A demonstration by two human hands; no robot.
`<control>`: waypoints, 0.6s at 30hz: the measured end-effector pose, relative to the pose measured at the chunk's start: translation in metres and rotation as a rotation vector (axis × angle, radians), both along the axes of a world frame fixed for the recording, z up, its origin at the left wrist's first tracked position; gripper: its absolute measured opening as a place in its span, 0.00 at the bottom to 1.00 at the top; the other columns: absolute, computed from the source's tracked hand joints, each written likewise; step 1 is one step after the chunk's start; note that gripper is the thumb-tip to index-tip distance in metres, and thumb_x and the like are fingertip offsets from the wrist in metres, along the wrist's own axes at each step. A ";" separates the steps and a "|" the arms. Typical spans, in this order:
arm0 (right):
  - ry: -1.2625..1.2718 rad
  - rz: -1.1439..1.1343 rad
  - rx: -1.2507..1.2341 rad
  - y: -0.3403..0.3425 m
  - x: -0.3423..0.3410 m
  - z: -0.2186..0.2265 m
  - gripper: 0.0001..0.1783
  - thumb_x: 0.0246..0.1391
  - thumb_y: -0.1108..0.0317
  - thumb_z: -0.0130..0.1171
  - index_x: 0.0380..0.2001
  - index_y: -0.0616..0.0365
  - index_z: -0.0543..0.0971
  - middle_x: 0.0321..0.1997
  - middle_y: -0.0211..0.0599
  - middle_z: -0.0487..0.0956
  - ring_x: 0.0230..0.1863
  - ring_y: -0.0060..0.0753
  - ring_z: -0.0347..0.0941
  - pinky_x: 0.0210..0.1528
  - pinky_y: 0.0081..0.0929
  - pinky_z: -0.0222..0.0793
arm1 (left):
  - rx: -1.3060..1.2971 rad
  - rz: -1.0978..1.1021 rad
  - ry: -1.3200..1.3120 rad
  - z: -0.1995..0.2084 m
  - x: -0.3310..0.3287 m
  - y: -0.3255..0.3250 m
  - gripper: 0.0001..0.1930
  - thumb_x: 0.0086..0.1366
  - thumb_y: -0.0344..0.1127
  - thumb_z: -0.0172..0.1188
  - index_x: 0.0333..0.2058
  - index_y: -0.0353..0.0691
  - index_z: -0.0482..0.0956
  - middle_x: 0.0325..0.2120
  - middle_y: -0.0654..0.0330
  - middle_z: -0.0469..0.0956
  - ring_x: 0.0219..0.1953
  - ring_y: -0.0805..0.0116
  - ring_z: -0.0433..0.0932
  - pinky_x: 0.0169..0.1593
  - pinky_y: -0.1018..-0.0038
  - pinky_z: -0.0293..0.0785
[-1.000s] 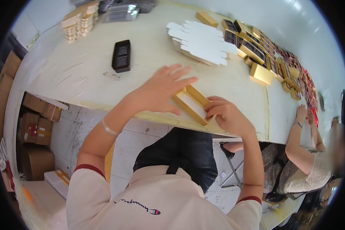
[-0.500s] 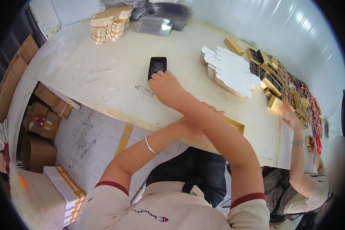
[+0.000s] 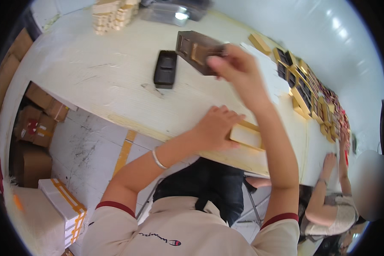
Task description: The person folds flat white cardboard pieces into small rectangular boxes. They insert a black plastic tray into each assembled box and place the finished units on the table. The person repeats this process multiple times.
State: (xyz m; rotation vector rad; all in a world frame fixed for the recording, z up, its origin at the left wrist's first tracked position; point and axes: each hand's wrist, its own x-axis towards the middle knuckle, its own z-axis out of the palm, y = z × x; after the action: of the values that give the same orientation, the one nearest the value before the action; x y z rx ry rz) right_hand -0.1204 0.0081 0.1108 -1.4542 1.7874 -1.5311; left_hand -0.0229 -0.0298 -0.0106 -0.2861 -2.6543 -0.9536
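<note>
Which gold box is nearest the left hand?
The open gold box near the front edge of the table, just at the left hand. The other gold boxes sit farther off, back and to the right.

Toward twelve o'clock, motion smears the dark brown plastic tray [image 3: 193, 50] in the right hand [image 3: 240, 70]; some fingertips are hidden behind it, and whether it is one tray or several nested cannot be told. That hand and forearm hide part of the white card blanks [image 3: 274, 79]. The gold box [image 3: 246, 135] loses its nine-o'clock end behind the left hand [image 3: 217, 128] and its three-o'clock end behind the right forearm. At eleven o'clock the top edge cuts off the blurred card stack [image 3: 113, 16]. The co-worker's face, toward four o'clock, is blurred out.
</note>
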 end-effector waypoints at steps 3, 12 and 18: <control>-0.408 0.060 -0.132 0.105 -0.025 0.011 0.10 0.59 0.64 0.60 0.29 0.56 0.72 0.23 0.25 0.74 0.24 0.18 0.69 0.27 0.16 0.63 | 0.047 0.025 0.063 -0.010 -0.004 0.003 0.39 0.50 0.44 0.70 0.60 0.40 0.65 0.49 0.52 0.72 0.54 0.53 0.68 0.58 0.61 0.59; -1.052 -0.340 0.055 0.249 -0.010 -0.085 0.11 0.58 0.63 0.61 0.35 0.58 0.73 0.24 0.24 0.71 0.21 0.18 0.66 0.26 0.16 0.64 | -0.003 -0.070 -0.071 0.006 -0.004 0.010 0.42 0.50 0.40 0.70 0.63 0.40 0.62 0.54 0.50 0.70 0.56 0.54 0.67 0.61 0.63 0.57; -0.458 -0.414 0.184 0.228 -0.008 -0.084 0.16 0.55 0.68 0.64 0.44 0.58 0.74 0.25 0.28 0.70 0.24 0.19 0.65 0.28 0.17 0.63 | -0.022 -0.133 -0.245 0.026 -0.009 0.002 0.42 0.50 0.35 0.70 0.64 0.40 0.61 0.61 0.49 0.63 0.59 0.51 0.66 0.63 0.62 0.60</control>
State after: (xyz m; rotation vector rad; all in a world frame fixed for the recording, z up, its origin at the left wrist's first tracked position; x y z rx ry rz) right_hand -0.1279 0.2359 0.0264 -0.6016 1.9396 -1.6625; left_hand -0.0323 -0.0275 0.0154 -0.3773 -2.8995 -1.0625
